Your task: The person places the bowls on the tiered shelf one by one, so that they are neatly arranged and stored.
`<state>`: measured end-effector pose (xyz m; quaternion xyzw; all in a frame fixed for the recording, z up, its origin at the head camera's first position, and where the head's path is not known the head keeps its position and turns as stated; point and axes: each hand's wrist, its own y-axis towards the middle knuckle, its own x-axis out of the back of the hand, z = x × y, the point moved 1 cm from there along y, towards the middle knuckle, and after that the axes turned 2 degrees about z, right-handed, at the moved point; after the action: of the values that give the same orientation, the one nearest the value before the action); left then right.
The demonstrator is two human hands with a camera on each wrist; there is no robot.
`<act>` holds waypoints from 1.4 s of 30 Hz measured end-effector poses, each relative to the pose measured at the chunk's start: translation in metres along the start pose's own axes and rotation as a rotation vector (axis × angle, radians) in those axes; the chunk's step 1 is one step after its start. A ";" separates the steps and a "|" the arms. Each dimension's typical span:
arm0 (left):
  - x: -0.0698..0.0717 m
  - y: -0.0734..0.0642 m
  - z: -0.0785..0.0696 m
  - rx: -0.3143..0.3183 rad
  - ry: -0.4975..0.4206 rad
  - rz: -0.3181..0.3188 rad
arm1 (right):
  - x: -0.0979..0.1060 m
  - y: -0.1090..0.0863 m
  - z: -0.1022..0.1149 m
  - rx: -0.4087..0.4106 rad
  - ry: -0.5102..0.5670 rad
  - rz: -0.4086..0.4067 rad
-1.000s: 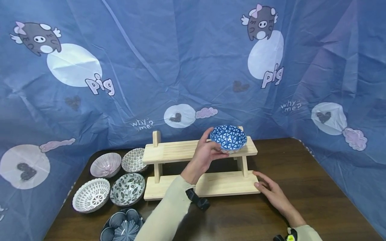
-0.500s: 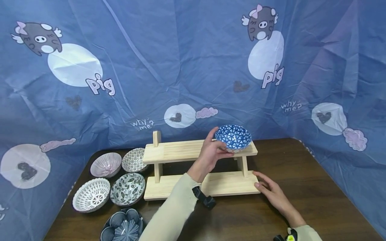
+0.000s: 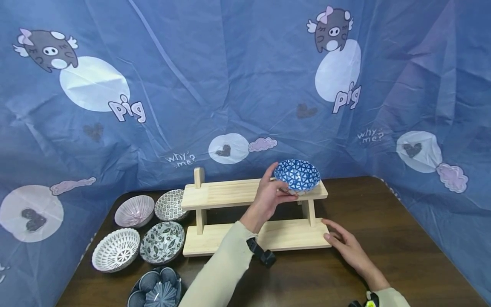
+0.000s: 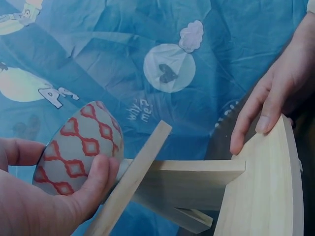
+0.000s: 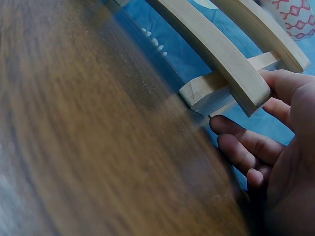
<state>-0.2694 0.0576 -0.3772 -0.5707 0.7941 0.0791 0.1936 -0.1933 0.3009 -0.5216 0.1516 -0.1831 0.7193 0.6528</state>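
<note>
The left hand (image 3: 266,197) pinches a blue-patterned bowl (image 3: 298,174) to its right, over the upper shelf (image 3: 222,191) of a wooden stand (image 3: 308,209). The right hand (image 3: 348,248), loosely spread, touches the lower shelf (image 3: 291,235); steadying that and levelling the bowl seems wise.

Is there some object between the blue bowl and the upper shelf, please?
I see no object between the blue bowl and the right end of the upper shelf; only the left hand, holding the bowl, is near the front edge. Whether they touch, I cannot tell.
</note>
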 end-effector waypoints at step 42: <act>0.027 -0.036 -0.015 -0.085 0.147 0.018 | 0.000 -0.002 0.002 0.048 -0.020 0.002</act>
<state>-0.2462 0.0168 -0.3711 -0.5756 0.8071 0.0724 0.1097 -0.1913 0.3006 -0.5197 0.1743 -0.1727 0.7224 0.6465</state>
